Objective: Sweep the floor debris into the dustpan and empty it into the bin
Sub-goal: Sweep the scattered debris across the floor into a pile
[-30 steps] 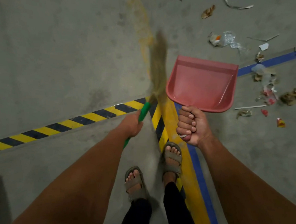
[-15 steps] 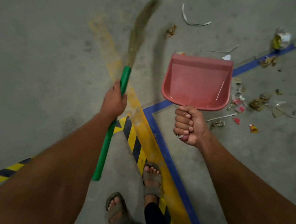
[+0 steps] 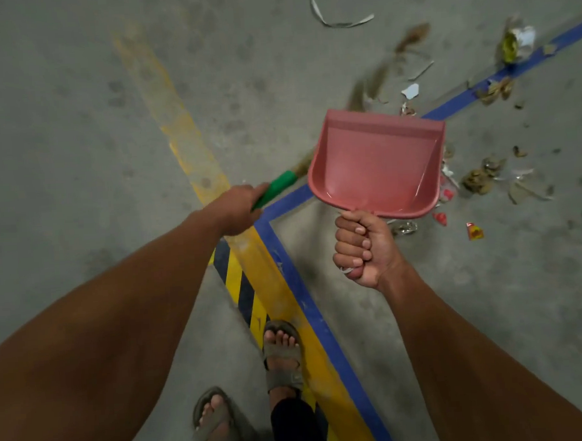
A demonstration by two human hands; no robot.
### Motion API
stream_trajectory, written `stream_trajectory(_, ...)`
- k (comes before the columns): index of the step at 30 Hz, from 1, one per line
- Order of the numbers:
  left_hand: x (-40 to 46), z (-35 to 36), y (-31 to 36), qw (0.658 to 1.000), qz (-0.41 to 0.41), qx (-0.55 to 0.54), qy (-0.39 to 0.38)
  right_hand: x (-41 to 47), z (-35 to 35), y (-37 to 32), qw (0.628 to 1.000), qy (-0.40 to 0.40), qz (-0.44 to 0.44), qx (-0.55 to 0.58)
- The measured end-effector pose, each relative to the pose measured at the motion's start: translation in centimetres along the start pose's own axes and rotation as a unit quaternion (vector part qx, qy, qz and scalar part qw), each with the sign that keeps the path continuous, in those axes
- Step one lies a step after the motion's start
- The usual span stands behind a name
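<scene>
Evidently sweeping hasn't begun: left hand [image 3: 238, 208] fingers grip the broom [image 3: 276, 188], right hand [image 3: 365, 250] fingers clench the empty dustpan [image 3: 377, 165] aloft, debris [image 3: 479, 178] just beyond its right side; lowering it comes next.

Broom [image 3: 276, 187] bristles motion-blurred, partly behind dustpan [image 3: 374, 168], dustpan handle hidden inside right hand [image 3: 363, 250]

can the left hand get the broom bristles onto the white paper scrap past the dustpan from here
Probably yes: the left hand grips the green-handled straw broom, whose blurred bristles already pass behind the pink plastic dustpan near the small white paper scrap.
</scene>
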State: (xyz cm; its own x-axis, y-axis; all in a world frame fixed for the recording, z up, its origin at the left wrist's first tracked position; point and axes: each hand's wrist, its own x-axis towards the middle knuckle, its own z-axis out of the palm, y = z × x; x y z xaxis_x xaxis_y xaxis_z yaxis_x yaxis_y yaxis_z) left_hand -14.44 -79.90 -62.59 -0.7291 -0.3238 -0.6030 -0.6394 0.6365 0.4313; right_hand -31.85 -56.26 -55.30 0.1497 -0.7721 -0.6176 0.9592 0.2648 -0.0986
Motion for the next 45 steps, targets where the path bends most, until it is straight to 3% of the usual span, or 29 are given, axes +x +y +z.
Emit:
stream_trajectory(4,-1.9,-1.2,-0.3,0.997,0.069,0.018,0.037,-0.8,0.6,-0.8,1.000,0.000,-0.009,0.012)
stream_trajectory(7,-2.0,-4.0,-0.9,0.993,0.063,0.014,0.099,-0.8,1.8,-2.2,1.000,0.004,-0.021,0.017)
stream_trajectory(13,3.5,-10.5,-0.6,0.973,-0.075,-0.030,0.216,0.6,4.1,-5.7,0.998,0.013,-0.054,0.018)
stream_trajectory(15,6.4,-12.4,0.3,0.968,-0.122,-0.025,0.219,1.2,4.6,-7.0,0.998,0.014,-0.062,0.023)
stream_trajectory(19,11.3,-14.9,1.8,0.974,-0.180,0.013,0.138,2.4,4.4,-8.9,0.997,0.022,-0.070,0.029)
stream_trajectory(21,12.9,-14.8,2.1,0.986,-0.143,0.030,0.084,2.9,4.1,-9.6,0.996,0.023,-0.074,0.039)
stream_trajectory(26,13.3,-12.2,3.4,0.996,0.051,0.065,-0.044,3.5,4.0,-10.4,0.993,0.040,-0.086,0.064)
stream_trajectory(29,13.1,-11.9,3.8,0.989,0.126,0.052,-0.057,3.5,4.4,-10.9,0.992,0.045,-0.091,0.070)
stream_trajectory(33,12.8,-13.6,3.2,0.986,0.167,0.023,0.003,3.6,5.4,-12.2,0.992,0.045,-0.095,0.071)
stream_trajectory(36,12.5,-15.7,1.9,0.988,0.123,-0.003,0.090,4.1,6.5,-13.5,0.992,0.051,-0.101,0.060)
stream_trajectory(41,12.4,-18.1,-1.4,0.966,-0.071,-0.066,0.239,5.8,7.4,-14.4,0.993,0.027,-0.098,0.064)
stream_trajectory(43,12.4,-18.5,-2.2,0.951,-0.157,-0.089,0.251,6.4,7.7,-14.4,0.993,0.021,-0.094,0.066)
stream_trajectory(45,12.8,-18.3,-2.7,0.941,-0.240,-0.110,0.214,7.1,7.8,-14.2,0.994,0.025,-0.092,0.061)
